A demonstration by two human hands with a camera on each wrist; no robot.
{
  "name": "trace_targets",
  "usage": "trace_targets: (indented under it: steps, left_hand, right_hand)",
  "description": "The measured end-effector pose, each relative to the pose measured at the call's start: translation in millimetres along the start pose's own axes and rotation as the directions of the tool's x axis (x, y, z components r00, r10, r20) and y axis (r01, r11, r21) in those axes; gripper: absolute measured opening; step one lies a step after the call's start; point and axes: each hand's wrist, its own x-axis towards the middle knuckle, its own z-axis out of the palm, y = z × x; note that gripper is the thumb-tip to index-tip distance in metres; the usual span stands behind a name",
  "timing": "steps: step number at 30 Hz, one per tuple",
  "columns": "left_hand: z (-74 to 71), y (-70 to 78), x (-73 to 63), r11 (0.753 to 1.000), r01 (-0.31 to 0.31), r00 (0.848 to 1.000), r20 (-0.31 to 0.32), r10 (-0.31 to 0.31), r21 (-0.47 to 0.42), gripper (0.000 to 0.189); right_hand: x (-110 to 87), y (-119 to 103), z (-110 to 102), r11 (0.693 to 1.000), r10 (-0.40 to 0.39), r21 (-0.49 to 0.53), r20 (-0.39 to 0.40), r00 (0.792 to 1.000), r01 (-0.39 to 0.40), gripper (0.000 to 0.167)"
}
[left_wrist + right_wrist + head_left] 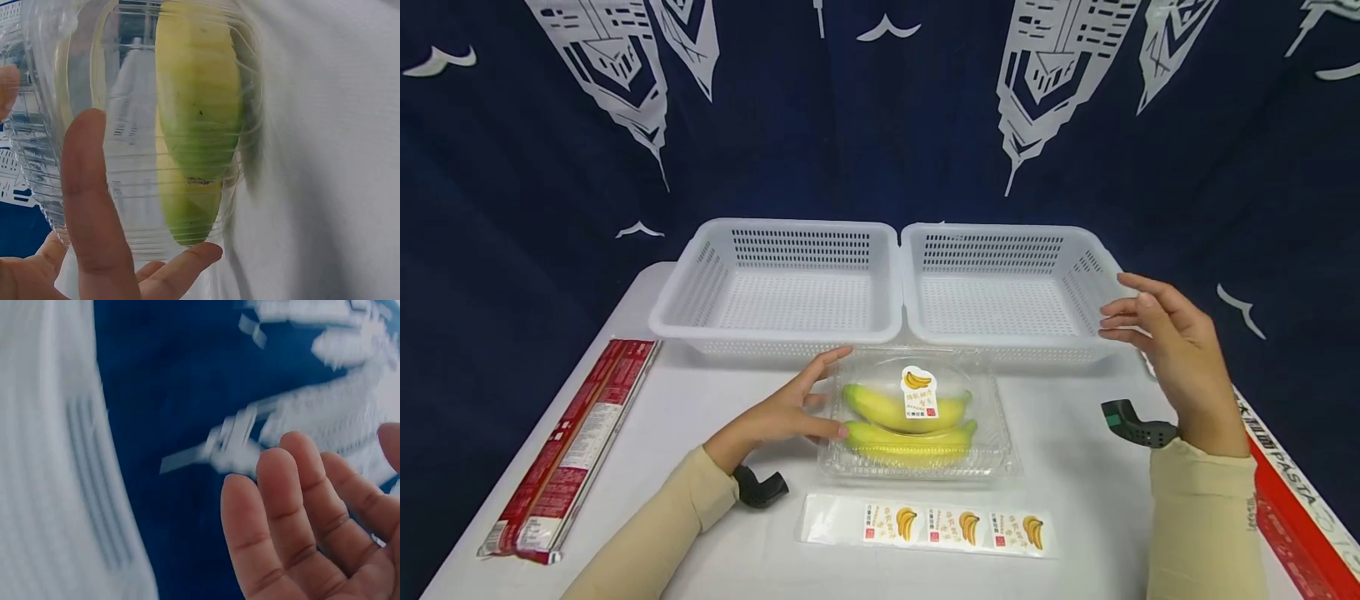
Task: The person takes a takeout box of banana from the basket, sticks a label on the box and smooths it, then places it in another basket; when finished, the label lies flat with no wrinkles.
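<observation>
Backdrop: dark navy cloth (850, 125), white building prints, spires pointing down.
Surface: white-covered table (741, 567).
Clear box (970, 375): mid-table, just in front of the two baskets; lies flat, long axis left-right, near edge roughly parallel to the sticker strip.
Bananas: two, seen through the box, one behind the other; both long axes left-right. Far banana (880, 407) bows toward the near side. Near banana (910, 446) has its narrow nub pointing right. Greenish ends face the left hand in left wrist view.
Lid sticker (919, 392): on box top, long axis near-far, banana picture at far end.
Sticker strip (958, 529): near side of box, apart from it; long axis left-right, right end slightly nearer.
Left hand (790, 412): fingers spread and relaxed, touching the box's left side, not wrapped round it.
Right hand (1180, 350): loosely bent fingers, holding nothing, pointing left; beside right basket's right end, gap visible in right wrist view (blurred).
Left basket (775, 336): white, long axis left-right.
Right basket (1000, 340): same, next to it.
Red packet (572, 442): left table edge, long axis near-left to far-right.
Pasta box (1292, 508): right table edge, long axis far-left to near-right, partly behind right sleeve (1202, 525).
</observation>
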Motion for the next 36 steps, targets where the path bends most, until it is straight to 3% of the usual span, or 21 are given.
trace_targets:
  steps: [3,6,9,11,13,14,16,21,25,28,31,36]
  left_hand:
    - [0.9,-1.1,-0.2,1.0,0.013,1.0,-0.004,-0.013,-0.004,0.113]
    - [1.1,-1.5,0.5,1.0,0.011,1.0,-0.003,-0.011,-0.013,0.113]
    - [1.3,-1.6,-0.5,1.0,0.009,1.0,-0.002,-0.009,-0.03,0.111]
    - [1.4,-1.1,-1.1,0.999,0.008,1.0,-0.002,-0.008,-0.04,0.109]
    - [1.5,-0.5,-1.4,0.999,0.009,1.0,-0.004,-0.01,-0.046,0.109]
    - [1.6,-0.3,-1.4,0.999,0.009,1.0,-0.005,-0.01,-0.05,0.109]
    - [1.9,-0.4,-1.0,0.999,0.007,1.0,-0.008,-0.008,-0.051,0.109]
    - [2.1,-1.6,0.3,0.999,-0.007,1.0,-0.01,0.006,-0.052,0.11]
    - [2.2,-2.4,0.7,0.999,-0.024,1.0,-0.012,0.023,-0.045,0.108]
    - [2.5,-2.3,1.3,0.998,-0.036,0.999,-0.008,0.036,-0.057,0.103]
    - [2.9,-2.0,2.2,0.996,-0.048,0.999,-0.007,0.047,-0.075,0.096]
    - [3.3,-1.2,2.1,0.996,-0.052,0.998,-0.022,0.05,-0.079,0.09]
  right_hand:
    - [-1.6,12,-22,0.997,0.065,0.039,-0.127,0.99,-0.061,0.029]
    - [-3.7,23,-39,0.989,0.113,0.118,-0.256,0.96,-0.085,0.026]
    - [-5.7,34,-53,0.981,0.172,0.156,-0.403,0.899,-0.117,0.021]
    - [-6.8,41,-60,0.974,0.217,0.172,-0.491,0.844,-0.15,0.019]
    - [-8.2,50,-67,0.963,0.264,0.189,-0.541,0.799,-0.191,0.018]
    - [-9.5,54,-70,0.958,0.286,0.193,-0.542,0.791,-0.214,0.019]
    - [-12.7,65,-76,0.943,0.334,0.179,-0.501,0.799,-0.282,0.025]
    - [-19.6,90,-89,0.907,0.417,0.183,-0.282,0.864,-0.378,0.051]
    - [-22.1,101,-95,0.906,0.371,0.269,-0.135,0.919,-0.327,0.042]
    - [-23.1,106,-96,0.901,0.315,0.331,-0.053,0.948,-0.281,0.039]
    - [-22.6,111,-95,0.89,0.286,0.372,-0.008,0.958,-0.263,0.043]
    - [-21.3,113,-93,0.892,0.29,0.369,-0.025,0.957,-0.261,0.046]
